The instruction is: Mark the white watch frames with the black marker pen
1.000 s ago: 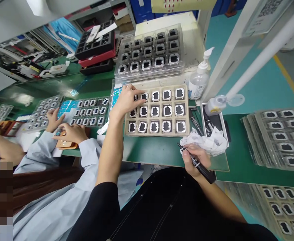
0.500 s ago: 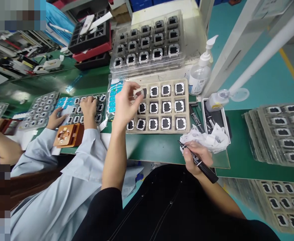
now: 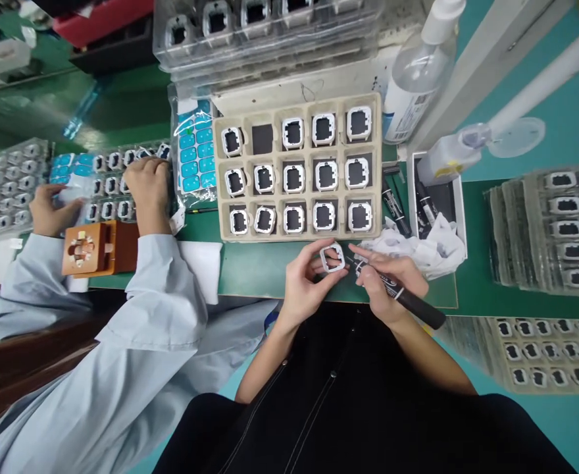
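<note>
Between the thumb and fingers of my left hand [image 3: 305,284] is a small white square frame [image 3: 332,258] with rounded corners, held upright just in front of the tray. My right hand [image 3: 393,283] grips a black marker pen [image 3: 412,304], its tip pointing left at the frame's right side. Whether the tip touches the frame I cannot tell. Beyond my hands lies a beige tray [image 3: 297,238] of similar frames in rows. One compartment [image 3: 262,139] in its back row shows only the dark lining.
Crumpled white tissue [image 3: 432,253] lies by my right hand, beside a white box [image 3: 462,217] with markers. A pump bottle [image 3: 412,82] stands behind. Stacked trays [image 3: 531,230] are at right. At left, a co-worker's hands [image 3: 146,187] work near an orange fixture [image 3: 99,249].
My left hand has come back from the tray's back row toward my body, bringing the frame to the marker. My right hand has shifted slightly, still holding the marker. The view has moved closer.
</note>
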Action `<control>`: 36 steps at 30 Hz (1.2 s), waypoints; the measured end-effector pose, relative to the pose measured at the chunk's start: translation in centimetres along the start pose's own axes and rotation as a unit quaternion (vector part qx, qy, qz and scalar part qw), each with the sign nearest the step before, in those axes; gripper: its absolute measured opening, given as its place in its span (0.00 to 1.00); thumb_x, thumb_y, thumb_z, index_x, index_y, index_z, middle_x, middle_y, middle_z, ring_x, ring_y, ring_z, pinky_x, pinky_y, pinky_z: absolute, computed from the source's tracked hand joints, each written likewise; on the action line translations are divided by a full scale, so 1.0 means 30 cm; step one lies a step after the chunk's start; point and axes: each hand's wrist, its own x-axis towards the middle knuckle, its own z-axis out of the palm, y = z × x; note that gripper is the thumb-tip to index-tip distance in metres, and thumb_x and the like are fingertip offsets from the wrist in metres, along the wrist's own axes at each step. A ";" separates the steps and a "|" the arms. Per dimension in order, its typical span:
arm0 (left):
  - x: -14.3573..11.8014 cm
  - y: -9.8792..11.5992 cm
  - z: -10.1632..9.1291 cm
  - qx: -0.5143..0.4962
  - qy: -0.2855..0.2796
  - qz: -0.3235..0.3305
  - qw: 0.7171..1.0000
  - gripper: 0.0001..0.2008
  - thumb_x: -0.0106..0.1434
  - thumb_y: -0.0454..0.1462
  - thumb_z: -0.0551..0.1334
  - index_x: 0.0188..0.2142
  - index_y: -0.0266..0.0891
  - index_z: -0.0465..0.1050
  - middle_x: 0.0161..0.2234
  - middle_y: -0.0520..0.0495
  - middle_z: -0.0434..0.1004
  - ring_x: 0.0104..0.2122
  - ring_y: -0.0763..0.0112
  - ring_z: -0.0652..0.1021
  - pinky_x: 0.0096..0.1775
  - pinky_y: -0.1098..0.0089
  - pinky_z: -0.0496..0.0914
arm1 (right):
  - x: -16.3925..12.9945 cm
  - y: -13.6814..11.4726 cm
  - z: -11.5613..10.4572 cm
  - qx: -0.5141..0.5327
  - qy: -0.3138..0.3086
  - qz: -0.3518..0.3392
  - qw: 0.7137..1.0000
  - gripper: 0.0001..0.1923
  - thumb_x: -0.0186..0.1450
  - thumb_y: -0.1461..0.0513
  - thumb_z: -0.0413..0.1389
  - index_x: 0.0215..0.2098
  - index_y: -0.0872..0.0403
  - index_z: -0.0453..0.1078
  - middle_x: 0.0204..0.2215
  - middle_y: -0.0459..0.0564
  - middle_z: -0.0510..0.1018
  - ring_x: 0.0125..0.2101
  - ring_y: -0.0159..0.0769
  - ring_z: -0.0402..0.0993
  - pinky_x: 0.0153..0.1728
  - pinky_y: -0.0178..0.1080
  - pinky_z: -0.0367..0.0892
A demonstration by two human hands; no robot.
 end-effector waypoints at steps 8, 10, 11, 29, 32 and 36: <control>0.003 -0.053 -0.002 0.057 -0.023 0.021 0.998 0.25 0.74 0.50 0.80 0.63 0.47 0.80 0.50 0.45 0.92 0.47 0.60 0.95 0.56 0.62 0.92 | 0.007 -0.004 -0.003 -0.096 -0.044 0.028 0.994 0.05 0.78 0.63 0.70 0.45 0.48 0.80 0.46 0.49 0.94 0.47 0.51 0.95 0.45 0.45 0.93; 0.000 -0.055 -0.006 0.078 -0.026 0.021 0.996 0.23 0.75 0.48 0.79 0.64 0.48 0.80 0.53 0.44 0.93 0.49 0.60 0.95 0.57 0.62 0.92 | 0.017 -0.010 -0.002 -0.121 -0.054 0.017 0.991 0.05 0.78 0.64 0.69 0.45 0.48 0.81 0.46 0.49 0.93 0.45 0.50 0.95 0.44 0.45 0.93; -0.002 -0.057 -0.008 0.089 -0.027 0.020 0.995 0.23 0.76 0.48 0.79 0.64 0.48 0.80 0.54 0.44 0.92 0.50 0.59 0.95 0.57 0.61 0.91 | 0.021 -0.013 -0.001 -0.132 -0.060 0.011 0.989 0.05 0.78 0.65 0.68 0.46 0.47 0.81 0.46 0.50 0.93 0.45 0.50 0.95 0.44 0.45 0.93; -0.014 -0.053 -0.012 0.175 -0.019 0.053 0.983 0.21 0.77 0.45 0.76 0.65 0.50 0.80 0.54 0.46 0.93 0.50 0.60 0.94 0.54 0.63 0.92 | 0.027 -0.021 0.007 -0.148 -0.064 -0.004 0.987 0.08 0.78 0.67 0.67 0.47 0.46 0.81 0.41 0.45 0.92 0.46 0.49 0.95 0.45 0.44 0.94; -0.016 -0.056 -0.008 0.185 -0.017 0.061 0.981 0.20 0.78 0.45 0.76 0.66 0.50 0.79 0.53 0.47 0.93 0.49 0.61 0.94 0.54 0.63 0.92 | 0.024 -0.018 0.007 -0.143 -0.060 -0.003 0.988 0.08 0.78 0.67 0.67 0.47 0.46 0.81 0.39 0.44 0.91 0.46 0.49 0.95 0.45 0.43 0.94; -0.024 -0.062 -0.005 0.202 -0.011 0.068 0.977 0.20 0.79 0.45 0.74 0.66 0.50 0.79 0.54 0.47 0.93 0.49 0.62 0.94 0.54 0.64 0.91 | 0.023 -0.007 0.008 -0.162 -0.073 -0.031 0.984 0.10 0.77 0.68 0.67 0.49 0.45 0.81 0.40 0.44 0.91 0.43 0.47 0.95 0.48 0.46 0.94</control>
